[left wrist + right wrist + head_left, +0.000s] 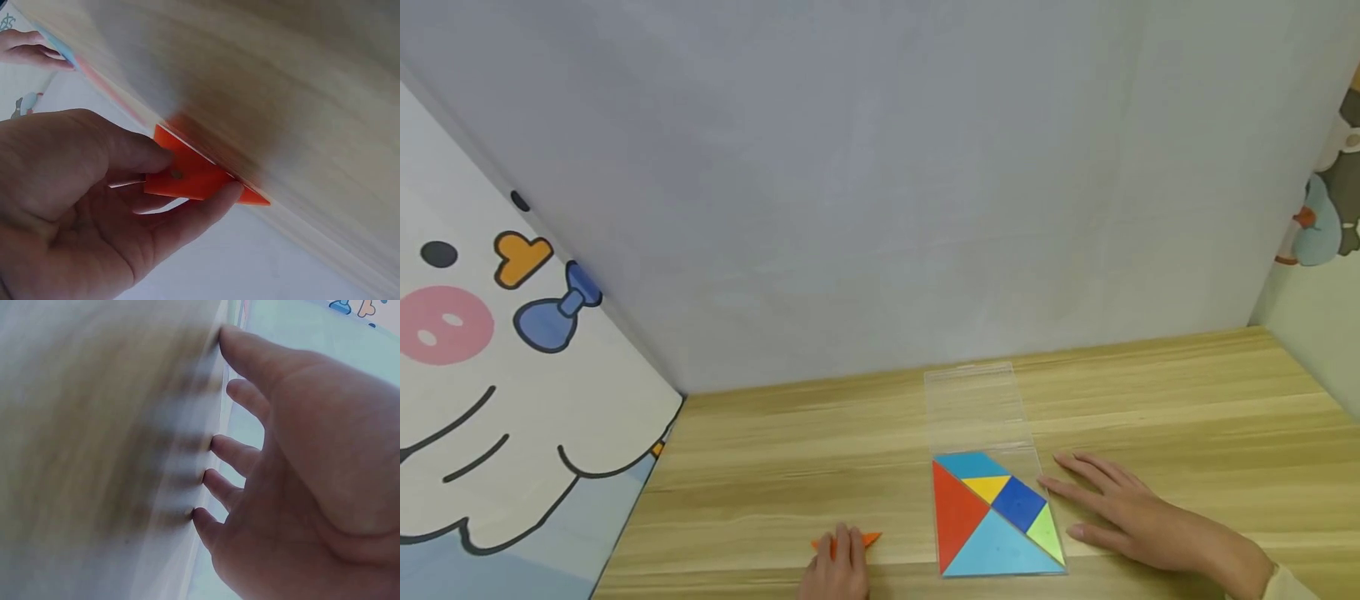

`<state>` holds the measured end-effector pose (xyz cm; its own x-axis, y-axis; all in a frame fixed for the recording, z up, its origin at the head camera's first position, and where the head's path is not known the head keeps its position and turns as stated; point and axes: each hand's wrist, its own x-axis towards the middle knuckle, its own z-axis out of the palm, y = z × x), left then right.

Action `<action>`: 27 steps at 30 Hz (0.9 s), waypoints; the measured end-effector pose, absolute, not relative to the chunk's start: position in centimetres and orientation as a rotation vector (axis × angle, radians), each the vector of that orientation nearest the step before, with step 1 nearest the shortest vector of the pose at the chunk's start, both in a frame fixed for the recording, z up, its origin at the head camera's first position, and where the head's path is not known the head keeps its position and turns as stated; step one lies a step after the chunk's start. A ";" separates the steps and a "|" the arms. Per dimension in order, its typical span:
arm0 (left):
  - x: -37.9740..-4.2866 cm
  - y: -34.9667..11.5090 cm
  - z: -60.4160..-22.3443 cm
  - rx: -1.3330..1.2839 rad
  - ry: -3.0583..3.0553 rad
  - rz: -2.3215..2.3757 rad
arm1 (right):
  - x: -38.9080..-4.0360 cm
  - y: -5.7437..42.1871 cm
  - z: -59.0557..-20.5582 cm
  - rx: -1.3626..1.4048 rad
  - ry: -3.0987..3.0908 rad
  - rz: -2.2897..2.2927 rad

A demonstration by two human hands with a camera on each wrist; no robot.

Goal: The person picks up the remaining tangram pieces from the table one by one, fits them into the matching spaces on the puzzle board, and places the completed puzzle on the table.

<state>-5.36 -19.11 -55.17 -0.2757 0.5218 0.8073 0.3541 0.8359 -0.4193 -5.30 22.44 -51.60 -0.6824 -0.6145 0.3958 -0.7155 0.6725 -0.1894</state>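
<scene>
My left hand (837, 567) pinches an orange tangram piece (190, 169) between thumb and fingers, close to the tabletop. In the head view, the hand covers its middle and only pointed ends show. To its right lies a clear plastic tray (985, 575). It holds a red triangle (953, 512), a large light-blue triangle (1000, 550), a yellow triangle (987, 486), a dark-blue square (1019, 503), a green triangle (1047, 533) and a blue piece (973, 464). My right hand (1138, 517) has its fingers spread, fingertips on the table at the tray's right side.
A clear plastic panel (977, 408) extends from the tray toward the back edge of the wooden table (752, 475). Behind stands a plain pale wall covering (880, 192). A cartoon-printed panel (512, 400) borders the left side, and another printed surface is at the far right.
</scene>
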 end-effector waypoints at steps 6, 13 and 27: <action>-5.2 -18.9 -54.1 -0.701 -1.945 0.166 | -5.2 22.5 -51.6 1.052 -2.593 0.484; -5.0 -18.6 -53.3 -0.705 -2.029 0.185 | -5.3 22.5 -51.6 1.055 -2.622 0.515; -4.1 -17.1 -50.1 -0.708 -2.362 0.118 | -5.2 22.6 -51.6 1.034 -2.699 0.573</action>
